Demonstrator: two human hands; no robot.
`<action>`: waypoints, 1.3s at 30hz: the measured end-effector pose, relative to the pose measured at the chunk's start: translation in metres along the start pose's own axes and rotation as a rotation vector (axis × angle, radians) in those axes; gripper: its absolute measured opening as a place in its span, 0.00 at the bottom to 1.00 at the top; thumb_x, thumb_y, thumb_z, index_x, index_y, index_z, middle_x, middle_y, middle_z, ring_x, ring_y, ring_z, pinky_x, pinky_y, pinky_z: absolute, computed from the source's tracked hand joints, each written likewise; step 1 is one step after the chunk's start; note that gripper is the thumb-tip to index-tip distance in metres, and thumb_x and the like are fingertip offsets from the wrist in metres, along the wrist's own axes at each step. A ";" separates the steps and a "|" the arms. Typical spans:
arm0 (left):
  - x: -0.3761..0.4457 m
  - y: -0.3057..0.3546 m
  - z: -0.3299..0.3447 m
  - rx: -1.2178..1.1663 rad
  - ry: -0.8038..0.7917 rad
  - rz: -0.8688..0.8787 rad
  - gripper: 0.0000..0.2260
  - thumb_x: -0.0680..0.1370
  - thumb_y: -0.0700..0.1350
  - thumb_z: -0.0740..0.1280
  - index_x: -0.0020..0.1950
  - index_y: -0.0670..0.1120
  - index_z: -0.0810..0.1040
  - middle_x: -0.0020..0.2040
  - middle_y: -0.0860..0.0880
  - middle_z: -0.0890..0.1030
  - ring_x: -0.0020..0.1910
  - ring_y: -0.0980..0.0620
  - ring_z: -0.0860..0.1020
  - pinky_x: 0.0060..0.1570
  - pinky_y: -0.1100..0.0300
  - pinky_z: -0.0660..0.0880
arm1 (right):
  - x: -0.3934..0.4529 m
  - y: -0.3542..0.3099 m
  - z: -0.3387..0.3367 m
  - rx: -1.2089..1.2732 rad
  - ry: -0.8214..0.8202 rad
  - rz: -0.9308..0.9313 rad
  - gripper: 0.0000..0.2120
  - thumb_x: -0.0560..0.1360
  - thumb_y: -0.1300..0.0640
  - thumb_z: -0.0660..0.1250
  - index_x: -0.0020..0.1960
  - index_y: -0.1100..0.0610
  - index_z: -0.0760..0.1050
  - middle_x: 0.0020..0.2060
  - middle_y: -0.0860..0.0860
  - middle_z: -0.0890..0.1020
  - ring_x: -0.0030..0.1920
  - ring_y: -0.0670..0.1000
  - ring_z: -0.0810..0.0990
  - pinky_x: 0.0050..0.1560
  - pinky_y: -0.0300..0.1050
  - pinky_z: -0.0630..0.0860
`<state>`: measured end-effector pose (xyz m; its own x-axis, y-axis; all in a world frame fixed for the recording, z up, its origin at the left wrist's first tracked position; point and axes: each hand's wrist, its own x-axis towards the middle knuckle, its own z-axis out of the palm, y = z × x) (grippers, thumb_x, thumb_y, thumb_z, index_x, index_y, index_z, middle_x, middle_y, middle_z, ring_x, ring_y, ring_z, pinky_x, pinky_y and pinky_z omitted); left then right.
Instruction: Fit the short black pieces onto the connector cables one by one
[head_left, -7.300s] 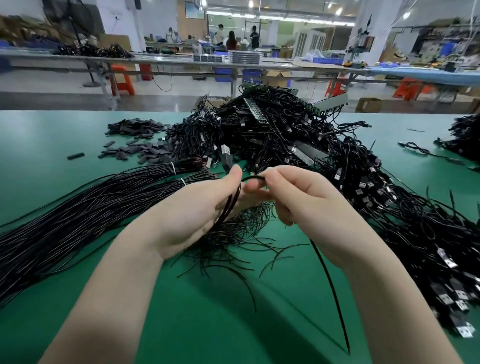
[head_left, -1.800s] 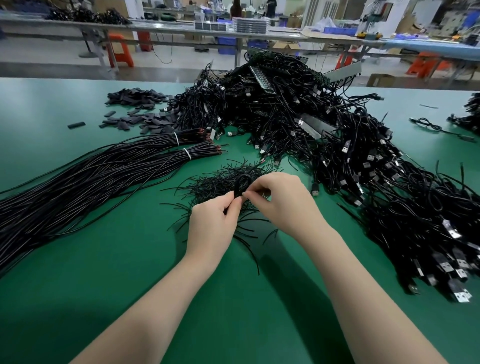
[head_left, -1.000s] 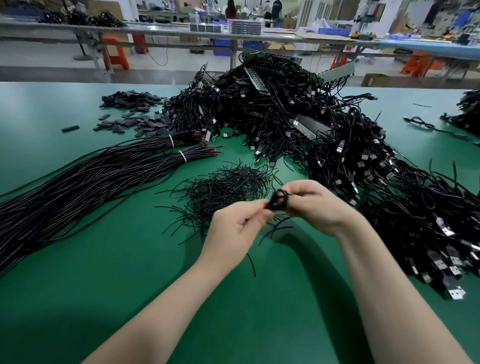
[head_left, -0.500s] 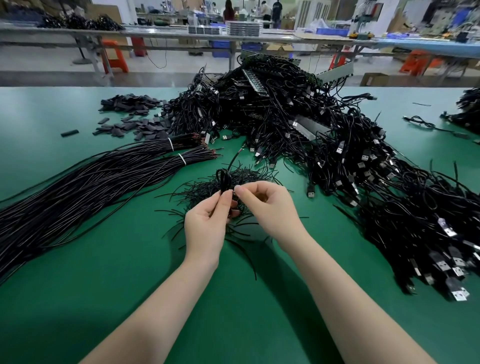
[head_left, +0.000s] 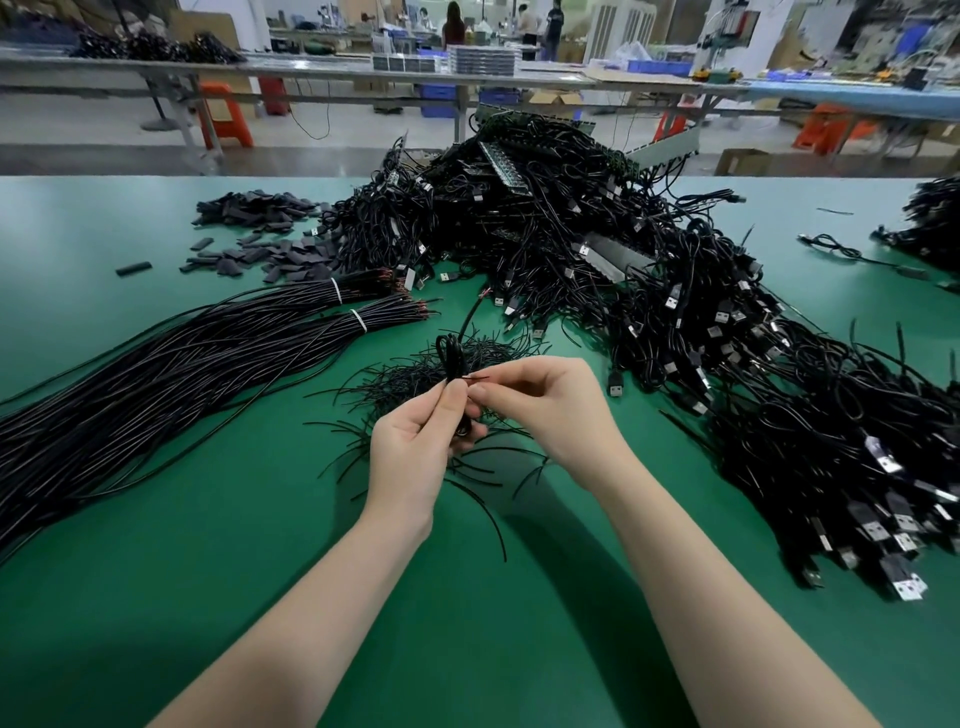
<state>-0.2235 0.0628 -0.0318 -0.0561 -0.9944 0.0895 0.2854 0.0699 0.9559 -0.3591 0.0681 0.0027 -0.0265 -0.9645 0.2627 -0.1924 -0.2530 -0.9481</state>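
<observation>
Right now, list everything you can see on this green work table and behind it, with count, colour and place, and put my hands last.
Green table: one, fills the foreground.
Big heap of black USB connector cables: too many to count, centre to right.
Tied bundles of long black wires: two white ties visible, left.
Flat short black sleeve pieces: many, dark grey-black, far left.
Small pile of thin black strands: many, under the hands.
Looped black cable: one, held up at centre.
Orange stools: several, background floor.
Long grey workbenches: background.
Left hand: grips the looped cable.
Right hand: pinches something thin at the cable's end.
</observation>
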 end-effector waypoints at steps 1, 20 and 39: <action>0.000 0.000 0.000 -0.005 -0.002 0.000 0.10 0.75 0.52 0.68 0.40 0.51 0.86 0.35 0.53 0.81 0.33 0.55 0.79 0.33 0.66 0.75 | 0.000 -0.001 0.001 -0.008 0.003 -0.011 0.07 0.71 0.62 0.75 0.42 0.50 0.84 0.38 0.48 0.86 0.41 0.44 0.84 0.45 0.35 0.78; 0.005 0.014 -0.004 0.043 -0.101 -0.057 0.10 0.81 0.46 0.64 0.42 0.51 0.81 0.36 0.52 0.80 0.33 0.53 0.80 0.30 0.63 0.74 | -0.001 -0.008 0.007 -0.197 0.071 -0.145 0.05 0.73 0.64 0.71 0.40 0.57 0.80 0.28 0.44 0.80 0.30 0.40 0.76 0.35 0.30 0.71; 0.009 0.031 -0.008 0.117 -0.241 -0.013 0.04 0.79 0.39 0.67 0.51 0.46 0.79 0.43 0.51 0.85 0.41 0.58 0.82 0.34 0.70 0.74 | 0.000 -0.018 -0.004 -0.199 -0.012 -0.063 0.04 0.75 0.64 0.68 0.41 0.61 0.79 0.30 0.47 0.76 0.27 0.39 0.71 0.31 0.29 0.66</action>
<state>-0.2078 0.0557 -0.0036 -0.2891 -0.9488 0.1275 0.1711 0.0798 0.9820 -0.3599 0.0731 0.0202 0.0034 -0.9485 0.3168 -0.3834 -0.2938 -0.8756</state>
